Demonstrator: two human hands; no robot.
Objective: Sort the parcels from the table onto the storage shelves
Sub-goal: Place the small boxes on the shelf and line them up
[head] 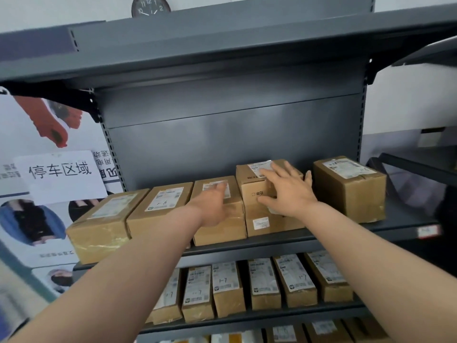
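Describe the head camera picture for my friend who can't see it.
Two hands reach onto a grey shelf: the right hand lies spread on a tall cardboard parcel, the blurred left hand over the flatter parcel beside it. Labelled parcels line the shelf below.

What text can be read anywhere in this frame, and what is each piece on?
"停车区域": white sign at left.
"10 11 12 1 2": wall clock.
"1-7": handwritten on lower-shelf parcel labels.
Too blurred to read: printed shipping labels, poster text, red shelf tag.

Matt cardboard parcels (218, 211), grey metal shelves (272, 241)
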